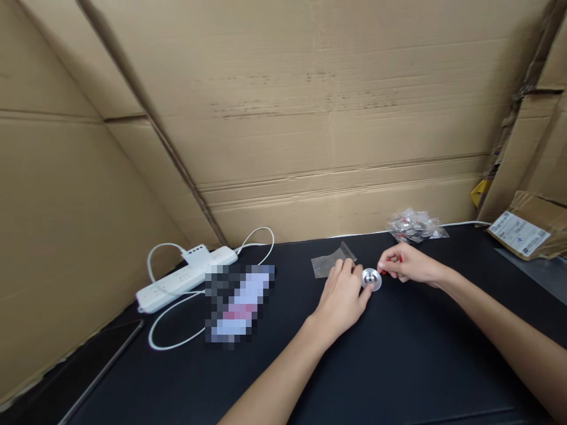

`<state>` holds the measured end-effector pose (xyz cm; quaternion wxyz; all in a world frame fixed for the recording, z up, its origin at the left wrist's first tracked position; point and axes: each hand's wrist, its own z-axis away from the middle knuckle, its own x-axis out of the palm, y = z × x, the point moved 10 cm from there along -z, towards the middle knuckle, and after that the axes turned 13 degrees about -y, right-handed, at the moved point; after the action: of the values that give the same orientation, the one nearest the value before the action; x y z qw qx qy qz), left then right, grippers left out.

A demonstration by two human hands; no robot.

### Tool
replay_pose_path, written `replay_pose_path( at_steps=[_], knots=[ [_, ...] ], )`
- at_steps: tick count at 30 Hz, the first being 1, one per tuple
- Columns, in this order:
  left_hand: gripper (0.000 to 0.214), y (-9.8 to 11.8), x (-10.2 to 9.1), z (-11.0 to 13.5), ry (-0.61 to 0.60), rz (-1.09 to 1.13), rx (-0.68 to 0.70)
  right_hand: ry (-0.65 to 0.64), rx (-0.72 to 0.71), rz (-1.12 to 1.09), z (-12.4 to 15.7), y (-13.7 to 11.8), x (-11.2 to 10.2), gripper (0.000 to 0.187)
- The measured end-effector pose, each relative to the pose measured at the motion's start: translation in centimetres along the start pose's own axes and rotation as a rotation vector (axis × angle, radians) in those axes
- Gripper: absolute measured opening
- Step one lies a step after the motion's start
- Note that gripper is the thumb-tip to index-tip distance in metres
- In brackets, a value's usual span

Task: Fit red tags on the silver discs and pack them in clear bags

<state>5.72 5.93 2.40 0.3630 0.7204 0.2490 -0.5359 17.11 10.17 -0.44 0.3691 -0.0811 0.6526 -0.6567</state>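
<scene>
A small round silver metal disc with a recessed centre sits on the black table, between my two hands. My left hand rests palm down at its left side, with the thumb against its lower edge and the index finger near its upper left. In a pinch, my right hand holds small red pieces just right of the disc; the fingers hide most of their shape. Beyond my left fingertips lies a flat clear plastic bag.
Clear bags of small parts lie at the back. A white power strip with cables and a pixelated object are on the left. A labelled brown package lies at right. Cardboard walls enclose the table.
</scene>
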Motion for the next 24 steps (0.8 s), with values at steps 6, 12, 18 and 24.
replay_pose_path(
  at_steps=[6, 12, 18, 24],
  knots=[
    [0.006, -1.2, 0.2, -0.3, 0.026, 0.257, -0.032, -0.016, -0.098, -0.267, -0.3, -1.1, 1.3, 0.030],
    [0.004, -3.6, -0.3, -0.4, 0.115, 0.676, -0.142, 0.036, -0.132, -0.344, -0.2, -1.5, 1.1, 0.030],
    [0.016, -4.4, 0.6, -0.9, 0.110, 0.980, -0.147, 0.186, -0.123, -0.255, -0.3, -1.7, 0.9, 0.020],
    [0.022, -4.4, 1.4, -1.3, 0.100, 1.158, -0.127, 0.291, -0.281, 0.102, 0.1, -3.5, 0.6, 0.015]
  ],
)
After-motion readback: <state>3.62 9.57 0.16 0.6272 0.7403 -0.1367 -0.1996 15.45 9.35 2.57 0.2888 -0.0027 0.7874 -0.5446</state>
